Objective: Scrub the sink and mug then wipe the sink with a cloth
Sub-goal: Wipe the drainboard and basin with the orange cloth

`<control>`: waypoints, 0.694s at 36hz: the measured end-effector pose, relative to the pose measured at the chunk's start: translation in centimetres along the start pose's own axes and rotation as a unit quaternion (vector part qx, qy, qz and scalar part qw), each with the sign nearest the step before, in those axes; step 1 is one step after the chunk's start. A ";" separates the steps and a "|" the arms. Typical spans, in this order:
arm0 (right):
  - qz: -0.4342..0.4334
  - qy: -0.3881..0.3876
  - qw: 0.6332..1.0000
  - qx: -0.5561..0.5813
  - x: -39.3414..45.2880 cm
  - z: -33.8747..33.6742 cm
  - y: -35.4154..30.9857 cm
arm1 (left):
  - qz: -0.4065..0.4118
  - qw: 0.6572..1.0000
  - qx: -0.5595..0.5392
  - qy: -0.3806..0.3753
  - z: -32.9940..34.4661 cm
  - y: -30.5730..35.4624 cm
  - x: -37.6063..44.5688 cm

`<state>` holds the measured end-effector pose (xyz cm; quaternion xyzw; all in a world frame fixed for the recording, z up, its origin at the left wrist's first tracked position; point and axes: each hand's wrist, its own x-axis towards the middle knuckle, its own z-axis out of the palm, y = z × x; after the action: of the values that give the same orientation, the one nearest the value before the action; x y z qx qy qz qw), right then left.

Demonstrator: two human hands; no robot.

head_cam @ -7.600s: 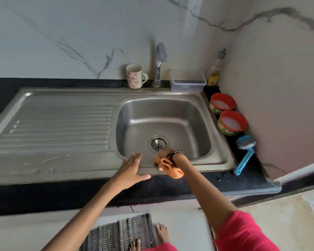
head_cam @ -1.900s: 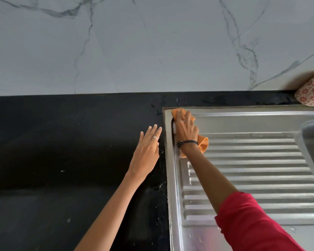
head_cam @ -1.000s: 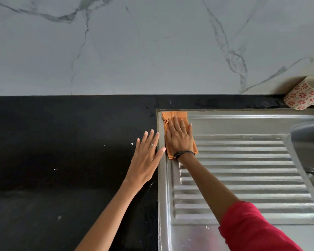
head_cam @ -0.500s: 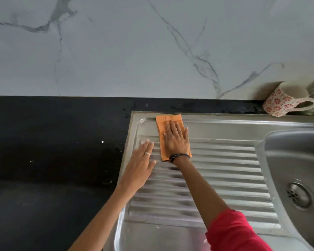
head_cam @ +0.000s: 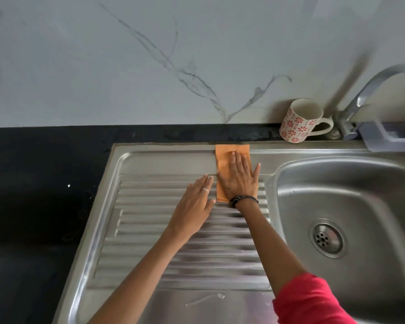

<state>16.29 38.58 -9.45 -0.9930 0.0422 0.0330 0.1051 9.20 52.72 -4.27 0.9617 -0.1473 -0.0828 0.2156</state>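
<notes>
My right hand (head_cam: 240,178) lies flat on an orange cloth (head_cam: 225,155), pressing it onto the back part of the steel sink's ribbed drainboard (head_cam: 150,230). The cloth's far end reaches the sink's back rim. Beside it, my left hand (head_cam: 193,206) rests flat on the ribs with fingers together, holding nothing. A white mug (head_cam: 298,121) with red flowers stands on the black counter behind the sink, handle to the right. The basin (head_cam: 351,195) with its drain (head_cam: 326,238) is at the right.
A steel tap (head_cam: 360,99) rises behind the basin, right of the mug. A clear plastic tub (head_cam: 388,141) sits on the sink's back rim at far right. Black counter (head_cam: 38,206) stretches to the left. A marble wall stands behind. White smears mark the sink's front edge (head_cam: 205,299).
Both hands and the cloth have slid right along the drainboard's back, from its left corner toward the basin. The view has swung right, bringing the mug, tap and basin in.
</notes>
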 end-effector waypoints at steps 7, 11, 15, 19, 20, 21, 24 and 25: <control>0.115 0.027 0.992 0.046 0.2 -1.0 4.0 | 0.014 1.000 0.004 -0.019 1.1 1.7 -0.5; 0.173 0.048 0.980 0.082 -0.2 -1.1 5.5 | 0.007 1.000 0.005 -0.019 1.0 1.5 -1.3; 0.221 0.054 0.966 0.122 -1.2 -0.8 5.5 | -0.003 1.000 -0.022 -0.018 0.6 1.0 -2.3; 0.256 0.045 0.956 0.137 -2.3 -0.7 5.3 | -0.008 0.999 -0.045 -0.013 0.2 -0.1 -3.4; 0.258 0.044 0.956 0.132 -2.7 -0.6 5.2 | -0.009 0.999 -0.048 -0.015 0.1 -0.5 -3.6; 0.258 0.044 0.957 0.126 -3.0 -0.6 5.1 | -0.008 0.999 -0.050 -0.017 -0.1 -0.9 -3.8; 0.249 0.039 0.963 0.099 -4.0 -0.6 4.6 | -0.008 0.999 -0.048 -0.022 -0.6 -2.2 -4.3; 0.242 0.038 0.965 0.088 -4.3 -0.6 4.3 | -0.008 0.999 -0.046 -0.023 -0.8 -2.7 -4.4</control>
<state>11.68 34.57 -9.47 -0.9404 0.2884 0.0156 0.1793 5.87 56.81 -4.36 0.9497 -0.1404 -0.1133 0.2559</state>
